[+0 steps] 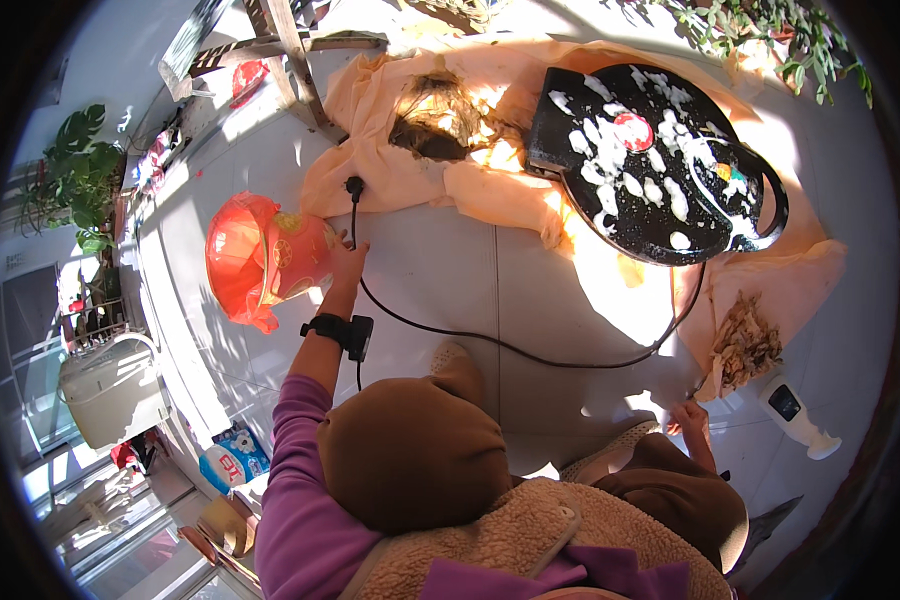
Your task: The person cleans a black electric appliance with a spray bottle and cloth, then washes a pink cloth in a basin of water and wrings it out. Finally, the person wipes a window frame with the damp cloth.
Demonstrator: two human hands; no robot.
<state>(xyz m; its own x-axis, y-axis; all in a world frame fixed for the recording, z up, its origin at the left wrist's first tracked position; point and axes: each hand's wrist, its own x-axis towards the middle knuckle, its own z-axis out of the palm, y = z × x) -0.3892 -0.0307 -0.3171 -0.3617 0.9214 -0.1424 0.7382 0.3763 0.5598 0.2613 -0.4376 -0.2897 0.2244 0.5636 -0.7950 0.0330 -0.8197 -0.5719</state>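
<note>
My left hand (350, 259) is low beside the base of a red patterned bin (304, 251) with a red plastic liner (236, 259). It covers part of a black power cord (450, 330), and whether its fingers grip the cord or the bin is unclear. The cord's plug (354, 186) lies just beyond. From there the cord curves to a black round electric griddle (637, 169) spotted with white foam. Down at the right, my right hand (690, 420) has curled fingers by the corner of a peach-coloured sheet (787, 289); what they hold is hidden.
Crumpled brown scraps (746, 345) lie on the sheet, and a brown-stained patch (439, 120) is left of the griddle. A white handheld device (799, 416) rests on the floor at right. A wooden frame (296, 64) and leafy plants (784, 41) stand at the far side.
</note>
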